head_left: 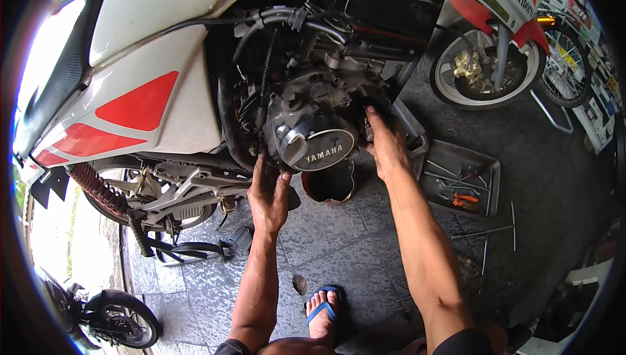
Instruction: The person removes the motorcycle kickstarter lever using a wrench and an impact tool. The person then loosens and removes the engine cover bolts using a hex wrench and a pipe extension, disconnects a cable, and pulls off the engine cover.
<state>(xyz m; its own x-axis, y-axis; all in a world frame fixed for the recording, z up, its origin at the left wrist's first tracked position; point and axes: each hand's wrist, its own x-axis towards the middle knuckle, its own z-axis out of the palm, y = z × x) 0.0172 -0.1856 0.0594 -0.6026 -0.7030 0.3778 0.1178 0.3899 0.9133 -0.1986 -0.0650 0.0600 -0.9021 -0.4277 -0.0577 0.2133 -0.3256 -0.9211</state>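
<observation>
The dark, greasy engine cover (319,117) with a polished round cap fills the middle of the motorcycle's side. My left hand (266,195) grips its lower left edge, fingers pointing up and thumb under the rim. On the opposite edge, my right hand (386,146) holds the cover with the thumb on its outer side; the other fingertips are hidden behind it. The cover sits upright against the engine; I cannot tell whether it is attached. An open, round dark container (330,188) stands on the floor below the cover.
A grey metal tray (492,188) holds tools and orange-handled pliers (464,200). A T-handle wrench (486,231) lies nearby. My foot in a blue flip-flop (323,312) stands below. Another motorcycle's wheel (124,319) is at lower left; a white-rimmed front wheel (486,71) is at upper right.
</observation>
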